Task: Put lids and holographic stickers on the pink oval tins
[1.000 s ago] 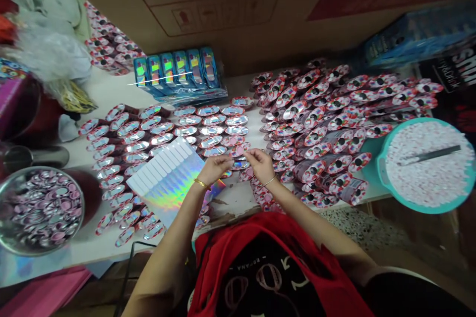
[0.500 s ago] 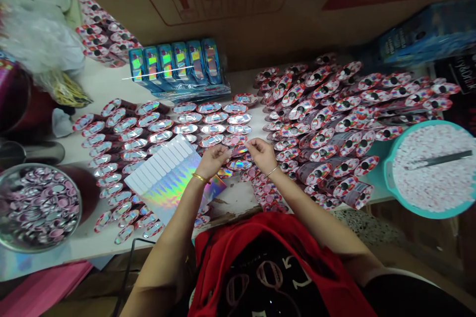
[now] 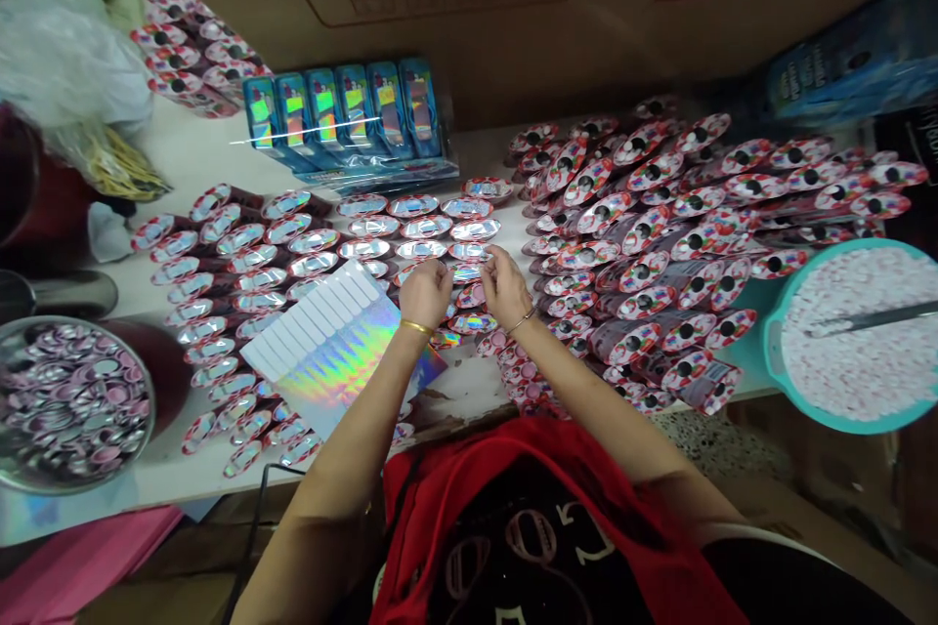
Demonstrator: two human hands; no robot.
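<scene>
My left hand (image 3: 425, 293) and my right hand (image 3: 504, 285) are close together over the white table (image 3: 191, 176), both with fingers pinched. Between the fingertips is a small shiny holographic sticker (image 3: 467, 271), held just above the rows of oval silver-topped pieces (image 3: 410, 229). A holographic sticker sheet (image 3: 333, 347) with white strips lies just left of my left wrist. Each wrist wears a thin gold bangle.
A big pile of red-and-white oval pieces with black dots (image 3: 660, 215) fills the right side. A teal bowl of pale bits with a tool (image 3: 854, 332) sits far right, a metal bowl of pink ovals (image 3: 65, 400) far left. Blue packs (image 3: 344, 117) stand against cardboard boxes.
Both hands have moved a little farther from me, up the rows of silver ovals, still pinched together on the sticker. The camera has tilted slightly.
</scene>
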